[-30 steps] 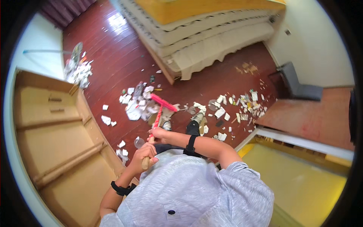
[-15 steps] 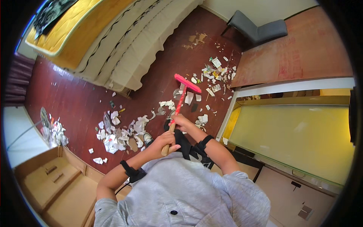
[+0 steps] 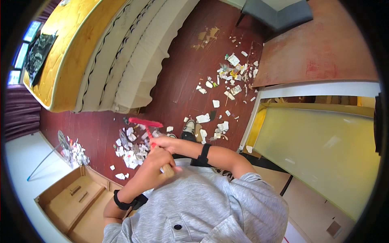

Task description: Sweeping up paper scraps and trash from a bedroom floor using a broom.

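Both my hands grip one broom, which has a narrow red head (image 3: 146,122) and a red shaft ending in a pale wooden handle (image 3: 167,170). My left hand (image 3: 154,167) is wrapped round the wooden part near my chest. Farther along, my right hand (image 3: 165,142) closes on the red shaft. The broom head is over a heap of torn white paper and scraps (image 3: 133,156) on the dark red floor, at left of centre. Whether its bristles touch the floor cannot be made out. My right shoe (image 3: 189,126) shows beside white scraps.
More litter (image 3: 233,73) lies by a leaning brown board (image 3: 312,48). A bed with a yellow mattress (image 3: 67,52) stands far left. A grey chair (image 3: 279,16) is at the back. At the right is a yellowish glass panel (image 3: 312,141); near left, an open wooden drawer (image 3: 77,198) and another pile (image 3: 77,154).
The broom has swung left and nearer, from the centre litter to the left heap, both hands still on it. The view has shifted, and a shoe now shows near the middle.
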The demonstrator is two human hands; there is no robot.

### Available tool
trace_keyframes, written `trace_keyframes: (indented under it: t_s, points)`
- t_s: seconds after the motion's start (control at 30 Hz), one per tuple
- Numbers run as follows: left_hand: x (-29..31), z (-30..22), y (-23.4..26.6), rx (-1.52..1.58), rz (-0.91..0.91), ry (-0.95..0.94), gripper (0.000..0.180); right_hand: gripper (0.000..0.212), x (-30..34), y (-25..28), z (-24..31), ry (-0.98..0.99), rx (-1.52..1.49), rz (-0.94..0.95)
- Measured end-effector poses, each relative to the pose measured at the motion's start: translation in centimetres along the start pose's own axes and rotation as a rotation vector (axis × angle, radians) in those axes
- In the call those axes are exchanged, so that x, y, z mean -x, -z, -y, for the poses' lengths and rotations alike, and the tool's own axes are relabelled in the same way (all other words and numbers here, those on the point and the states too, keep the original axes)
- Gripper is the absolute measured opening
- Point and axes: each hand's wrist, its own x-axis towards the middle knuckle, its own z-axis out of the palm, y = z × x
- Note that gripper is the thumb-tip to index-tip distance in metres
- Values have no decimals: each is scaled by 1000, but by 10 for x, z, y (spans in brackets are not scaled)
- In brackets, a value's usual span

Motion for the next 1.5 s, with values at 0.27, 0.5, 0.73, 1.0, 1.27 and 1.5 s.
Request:
trace_keyframes:
  t_s: [0.27,0.5,0.73,1.0,1.27,1.5]
  points:
    - [-65,-14,21,98,310,-305,23,12,76,9,66,14,308,3]
    - [-157,10,70,107,408,-415,26,21,94,47,149,187,154,-142]
    - [-248,14,88,56,464,-696,22,13,129,77,226,455,-31,-442]
    - [-348,23,99,-141,528,-885,31,15,161,121,303,757,-63,-584]
    - [-483,63,130,-433,611,-528,44,14,180,262,452,945,-168,-585]
    - [-605,74,154,-507,653,-417,25,22,194,469,538,736,-223,-447]
